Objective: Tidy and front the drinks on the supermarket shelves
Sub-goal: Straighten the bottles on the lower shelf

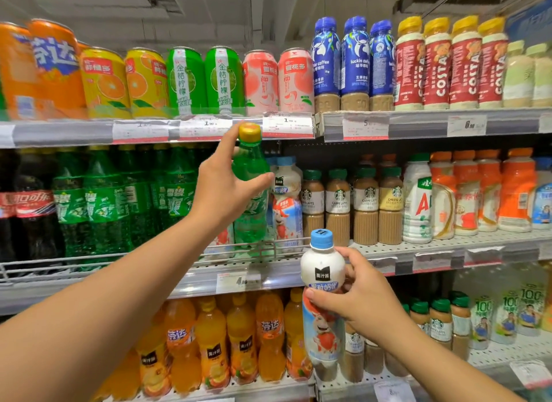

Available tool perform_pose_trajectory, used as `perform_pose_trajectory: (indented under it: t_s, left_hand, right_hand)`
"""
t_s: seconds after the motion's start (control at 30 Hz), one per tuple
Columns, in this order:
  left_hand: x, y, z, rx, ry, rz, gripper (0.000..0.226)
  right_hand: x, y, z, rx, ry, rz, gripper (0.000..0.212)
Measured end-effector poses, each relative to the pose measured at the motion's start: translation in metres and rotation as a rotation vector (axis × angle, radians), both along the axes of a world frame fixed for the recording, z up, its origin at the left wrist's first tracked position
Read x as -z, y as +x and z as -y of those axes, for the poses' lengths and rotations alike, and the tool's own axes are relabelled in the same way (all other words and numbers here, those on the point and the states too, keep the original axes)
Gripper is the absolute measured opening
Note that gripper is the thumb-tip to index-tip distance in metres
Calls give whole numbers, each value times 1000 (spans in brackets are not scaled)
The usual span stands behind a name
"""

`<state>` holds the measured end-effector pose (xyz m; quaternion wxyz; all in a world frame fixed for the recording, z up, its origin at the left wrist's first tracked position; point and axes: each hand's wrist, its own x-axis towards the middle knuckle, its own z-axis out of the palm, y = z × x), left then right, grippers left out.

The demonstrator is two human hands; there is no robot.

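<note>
Two bottles held: left hand grips green Sprite bottle; right hand grips probably Minute Maid milk bottle.

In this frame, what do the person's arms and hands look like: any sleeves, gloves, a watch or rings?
Both forearms are bare as far as the frame shows, with no sleeve in view. The left hand and right hand wear no gloves. No watch, bracelet or ring shows on either.

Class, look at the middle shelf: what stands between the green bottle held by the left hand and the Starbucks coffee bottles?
In the head view, milk drink bottles with pale blue caps stand there.
</note>
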<state>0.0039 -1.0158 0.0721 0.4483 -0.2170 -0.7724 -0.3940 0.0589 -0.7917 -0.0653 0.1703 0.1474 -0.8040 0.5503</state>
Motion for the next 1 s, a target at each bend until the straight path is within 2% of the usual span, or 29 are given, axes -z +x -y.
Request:
perform_pose_trajectory:
  t_s: [0.1, 0.2, 0.37, 0.63, 0.73, 0.83, 1.0]
  left_hand:
    - [-15, 19, 10, 50, 23, -3, 81]
    - [-19, 36, 24, 96, 36, 22, 76]
    - [1, 52, 49, 108, 45, 108, 72]
    - [35, 57, 106, -23, 99, 205, 69]
    - [44, 57, 130, -104, 127, 237, 83]
    - [51, 59, 152, -143, 132, 263, 87]
    - [59, 64, 177, -201, 132, 281, 88]
  right_hand:
    - [-7, 1, 6, -28, 16, -12, 73]
    - [-19, 3, 11, -75, 116, -29, 65]
    - [-47, 4, 25, -60, 240, -129, 68]
    - [-91, -15, 71, -51, 134, -323, 64]
    - [-113, -28, 88, 9, 87, -427, 66]
    - [-128, -41, 103, 89, 77, -507, 68]
    - [-127, -64, 123, 151, 108, -490, 70]
